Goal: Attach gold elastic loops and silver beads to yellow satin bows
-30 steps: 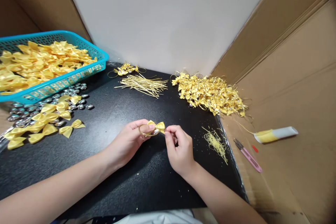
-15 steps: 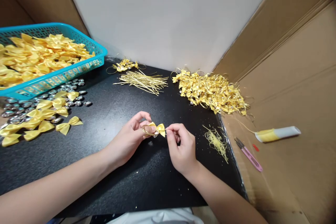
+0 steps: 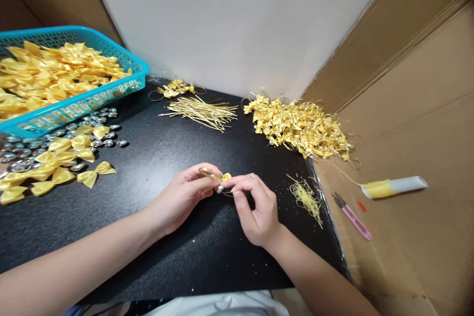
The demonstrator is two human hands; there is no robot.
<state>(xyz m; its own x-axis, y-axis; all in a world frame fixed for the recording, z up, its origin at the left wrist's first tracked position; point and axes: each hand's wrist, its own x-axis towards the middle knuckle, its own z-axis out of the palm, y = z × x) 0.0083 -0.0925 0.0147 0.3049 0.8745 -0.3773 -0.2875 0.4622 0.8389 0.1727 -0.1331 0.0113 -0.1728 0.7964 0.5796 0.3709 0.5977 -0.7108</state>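
Note:
My left hand (image 3: 190, 190) is closed on a small yellow ribbon bow (image 3: 226, 177), its thumb and fingers pinching it. A gold cord loop (image 3: 208, 173) stands up from the bow over the thumb, and a silver bead (image 3: 220, 189) hangs at its front. My right hand (image 3: 257, 207) is beside it, index finger stretched out against the bow. A thin yellow thread (image 3: 227, 194) curves from under the bead to my right thumb and the finger behind it, which are closed on it. The fingers partly cover the bow.
A blue basket (image 3: 142, 76) of yellow bows stands at the left, with silver beads (image 3: 122, 143) and loose bows (image 3: 88, 178) before it. Gold cords (image 3: 203, 113), a heap of finished bows (image 3: 299, 128), thread scraps (image 3: 306, 200), pink snips (image 3: 355, 222) and a thread spool (image 3: 392, 187) lie beyond and right.
My right index finger has extended leftward onto the bow, where thumb and finger were pinching the thread out to the right. The bow has tilted in my left hand, and the silver bead shows more.

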